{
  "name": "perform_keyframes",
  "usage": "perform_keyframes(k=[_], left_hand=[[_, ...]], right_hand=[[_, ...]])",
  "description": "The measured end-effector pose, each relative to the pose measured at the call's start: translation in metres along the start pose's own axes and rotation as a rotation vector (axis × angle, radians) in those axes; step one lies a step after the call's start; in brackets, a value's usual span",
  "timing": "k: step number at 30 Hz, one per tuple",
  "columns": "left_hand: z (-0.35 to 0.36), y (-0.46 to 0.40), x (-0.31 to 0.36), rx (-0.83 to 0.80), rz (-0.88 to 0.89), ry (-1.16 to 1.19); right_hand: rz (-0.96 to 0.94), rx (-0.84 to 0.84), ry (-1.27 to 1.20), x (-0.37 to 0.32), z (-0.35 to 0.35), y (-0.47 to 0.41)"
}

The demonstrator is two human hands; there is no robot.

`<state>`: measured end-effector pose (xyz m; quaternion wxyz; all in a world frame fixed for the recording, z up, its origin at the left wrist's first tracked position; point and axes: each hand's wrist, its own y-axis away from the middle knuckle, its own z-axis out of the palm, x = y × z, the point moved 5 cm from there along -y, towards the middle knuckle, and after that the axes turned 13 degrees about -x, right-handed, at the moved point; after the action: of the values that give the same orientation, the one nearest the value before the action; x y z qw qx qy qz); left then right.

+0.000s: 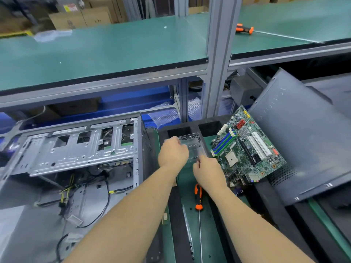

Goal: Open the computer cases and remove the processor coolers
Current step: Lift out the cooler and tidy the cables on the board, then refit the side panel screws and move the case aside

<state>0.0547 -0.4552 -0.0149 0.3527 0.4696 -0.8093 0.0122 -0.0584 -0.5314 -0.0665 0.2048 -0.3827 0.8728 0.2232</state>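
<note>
An opened computer case [76, 168] lies on its side at the left, its metal drive cage and loose cables exposed. A bare green motherboard [248, 147] leans at the right against a grey case side panel [303, 141]; no cooler is on it. Between them a clear plastic compartment box [193, 147] holding small dark screws rests on black foam. My left hand [172, 153] grips the box's left side. My right hand [207, 168] pinches at its near right edge; whatever is between the fingertips is too small to make out.
An orange-and-black screwdriver [198, 198] lies on the green mat just below my right hand. A second orange tool [245, 29] sits on the upper green shelf [114, 54]. An aluminium post [218, 57] rises behind the box. Black foam trays [209, 126] surround the work spot.
</note>
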Motion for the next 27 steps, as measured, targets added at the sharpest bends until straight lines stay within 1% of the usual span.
perform_keyframes(k=[4, 6, 7, 9, 11, 14, 16, 18, 22, 25, 27], left_hand=[[-0.031, 0.038, 0.008, -0.047, 0.217, -0.444], [-0.035, 0.059, 0.003, -0.044, 0.303, -0.63], [-0.035, 0.069, 0.0, -0.039, 0.33, -0.683], [-0.03, 0.083, -0.003, -0.012, 0.375, -0.747], [-0.025, 0.092, -0.006, 0.012, 0.388, -0.749], [-0.027, 0.097, -0.011, 0.048, 0.368, -0.701], [-0.029, 0.101, -0.011, 0.066, 0.376, -0.676], [-0.029, 0.108, -0.01, 0.063, 0.394, -0.647], [-0.027, 0.127, -0.013, 0.046, 0.433, -0.648], [-0.034, 0.141, -0.015, 0.046, 0.47, -0.605], [-0.043, 0.159, -0.018, 0.062, 0.573, -0.596]], right_hand=[[0.173, -0.296, 0.212, 0.005, 0.056, 0.018], [0.229, -0.356, 0.228, 0.014, 0.083, 0.022], [0.247, -0.382, 0.235, 0.018, 0.094, 0.025], [0.22, -0.383, 0.327, 0.023, 0.112, 0.022], [0.191, -0.341, 0.337, 0.028, 0.119, 0.017], [0.231, -0.303, 0.149, 0.034, 0.119, 0.017], [0.271, -0.302, 0.142, 0.04, 0.121, 0.019], [0.291, -0.335, 0.1, 0.038, 0.119, 0.024], [0.232, -0.419, 0.033, 0.014, 0.106, 0.033], [0.183, -0.419, -0.021, -0.011, 0.082, 0.042], [0.147, -0.358, -0.056, -0.029, 0.065, 0.052]])
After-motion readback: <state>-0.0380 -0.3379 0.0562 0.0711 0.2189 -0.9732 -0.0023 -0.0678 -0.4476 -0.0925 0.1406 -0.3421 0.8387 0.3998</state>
